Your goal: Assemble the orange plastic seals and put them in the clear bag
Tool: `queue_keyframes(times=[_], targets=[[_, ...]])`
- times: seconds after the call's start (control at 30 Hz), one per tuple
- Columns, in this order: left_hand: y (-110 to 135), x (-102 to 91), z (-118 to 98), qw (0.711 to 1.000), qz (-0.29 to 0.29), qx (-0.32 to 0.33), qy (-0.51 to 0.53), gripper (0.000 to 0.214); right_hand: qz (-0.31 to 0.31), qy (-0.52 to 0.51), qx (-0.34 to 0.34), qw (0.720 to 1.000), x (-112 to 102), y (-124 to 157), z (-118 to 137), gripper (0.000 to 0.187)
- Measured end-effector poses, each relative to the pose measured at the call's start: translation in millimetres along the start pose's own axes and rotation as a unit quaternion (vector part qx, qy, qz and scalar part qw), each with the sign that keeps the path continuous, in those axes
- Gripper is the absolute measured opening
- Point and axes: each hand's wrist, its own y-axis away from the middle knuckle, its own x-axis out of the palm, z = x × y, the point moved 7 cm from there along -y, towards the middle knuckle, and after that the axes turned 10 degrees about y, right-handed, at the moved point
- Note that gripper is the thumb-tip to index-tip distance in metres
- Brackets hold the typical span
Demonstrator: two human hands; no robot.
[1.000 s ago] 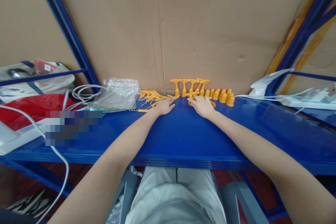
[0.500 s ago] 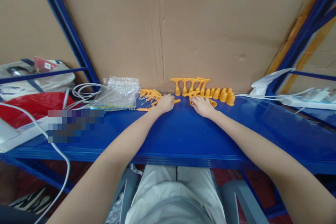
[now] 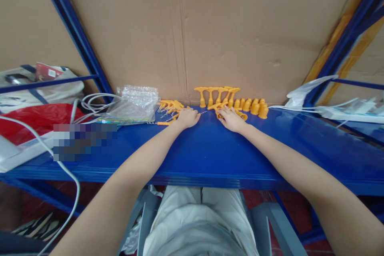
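Observation:
My left hand (image 3: 188,117) is closed around a corkscrew, and its thin metal spiral (image 3: 204,112) points out to the right. Its handle is hidden by the fingers. Just left of this hand lie loose yellow corkscrews (image 3: 170,104) with bare wire spirals. My right hand (image 3: 232,120) curls over yellow corkscrew parts, with its thumb and fingers around a yellow piece that is mostly covered. A T-shaped handle (image 3: 216,105) shows beyond those fingers. Behind stand several upright corkscrews (image 3: 211,97) with T-handles, and to their right several yellow sheaths (image 3: 255,108).
A cardboard panel (image 3: 234,28) closes off the back of the blue table (image 3: 207,152). Clear plastic bags (image 3: 135,104) and white cables (image 3: 96,100) lie at the left, near a red bag (image 3: 39,122). A white power strip (image 3: 351,117) sits at the right.
A yellow piece stuck out to the right of my left hand earlier; now a bare metal spiral shows there. My right hand stays in nearly the same place over the yellow parts.

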Motion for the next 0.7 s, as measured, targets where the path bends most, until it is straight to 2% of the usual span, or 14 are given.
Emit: queue_keyframes(times=[0.1,0.23,0.33,0.47,0.57,0.7], targets=[[1.8,-3.0,4.4,0.999,0.019,-0.026,-0.015,0.036,0.011,-0.008,0.001,1.000,2.1,-0.4,-1.5,0.047],[1.6,-4.4,13.5,0.997,0.042,-0.059,0.006,0.039,0.031,-0.010,0.011,0.999,2.0,-0.2,-0.4,0.048],[0.0,-2.5,18.8,0.996,0.064,-0.065,0.007,0.036,0.046,-0.008,0.016,0.999,1.5,1.2,1.2,0.049],[-1.1,-0.8,20.3,0.996,0.076,-0.049,-0.001,0.031,0.012,-0.008,0.017,1.000,-5.8,1.3,-3.5,0.051],[-1.0,-1.8,18.4,0.997,0.065,-0.032,0.007,0.031,-0.039,-0.005,0.051,0.998,-16.0,0.5,-24.4,0.051],[-0.8,-3.1,14.9,0.999,0.047,-0.013,0.009,0.032,-0.070,0.017,0.177,0.982,-23.2,8.8,-81.0,0.050]])
